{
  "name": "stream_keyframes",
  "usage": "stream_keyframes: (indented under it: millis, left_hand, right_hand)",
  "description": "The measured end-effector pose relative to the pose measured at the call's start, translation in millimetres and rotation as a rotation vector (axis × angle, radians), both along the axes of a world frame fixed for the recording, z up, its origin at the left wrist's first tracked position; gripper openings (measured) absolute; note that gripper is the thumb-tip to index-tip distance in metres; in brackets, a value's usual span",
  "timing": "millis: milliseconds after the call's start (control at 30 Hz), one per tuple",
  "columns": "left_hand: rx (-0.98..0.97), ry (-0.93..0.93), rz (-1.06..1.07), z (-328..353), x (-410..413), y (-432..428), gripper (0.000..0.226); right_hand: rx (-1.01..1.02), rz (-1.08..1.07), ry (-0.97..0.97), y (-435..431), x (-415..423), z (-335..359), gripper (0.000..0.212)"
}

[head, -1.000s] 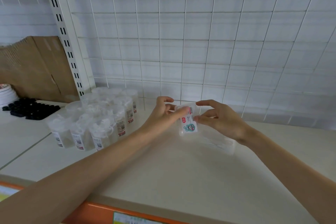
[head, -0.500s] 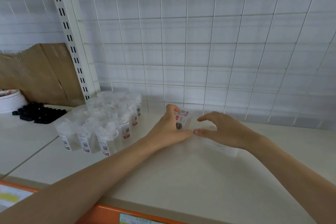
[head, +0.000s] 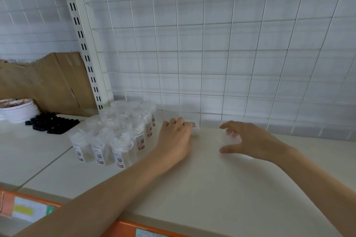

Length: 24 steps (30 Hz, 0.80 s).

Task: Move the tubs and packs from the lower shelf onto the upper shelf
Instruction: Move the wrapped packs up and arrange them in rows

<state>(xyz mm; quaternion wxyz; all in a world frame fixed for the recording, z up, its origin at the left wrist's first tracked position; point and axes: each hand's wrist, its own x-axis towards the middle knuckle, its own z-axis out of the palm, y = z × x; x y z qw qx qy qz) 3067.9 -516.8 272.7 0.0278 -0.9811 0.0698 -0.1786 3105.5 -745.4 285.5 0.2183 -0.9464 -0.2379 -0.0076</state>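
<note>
On the cream upper shelf [head: 212, 188] my left hand [head: 174, 137] grips a small white pack with a red label [head: 195, 128] and holds it down near the back grid. My right hand [head: 252, 140] is to the right of it, fingers spread and arched over a clear plastic pack [head: 229, 139] lying on the shelf. That pack is blurred and partly hidden by the fingers. A cluster of several clear tubs with barcode labels [head: 115, 136] stands just left of my left hand. The lower shelf is out of view.
A white wire grid [head: 202, 54] backs the shelf, with a slotted upright post [head: 86, 54] at its left. Further left sit a black tray [head: 52, 124], stacked plates [head: 18, 109] and cardboard [head: 48, 82]. The orange front edge [head: 127, 226] carries price labels.
My left hand carried the small pack from mid-air back and down to the shelf near the grid. My right hand let go of it and moved right, over the clear pack.
</note>
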Motion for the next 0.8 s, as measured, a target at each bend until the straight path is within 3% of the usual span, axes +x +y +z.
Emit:
stream_keyframes:
  millis: [267, 800]
  left_hand:
    - [-0.056, 0.237, 0.116, -9, 3, 6, 0.064]
    - [-0.23, 0.335, 0.11, -6, 2, 7, 0.067]
  right_hand:
    - [-0.007, 0.023, 0.03, -6, 5, -6, 0.071]
    - [-0.106, -0.049, 0.04, -10, 4, 3, 0.085]
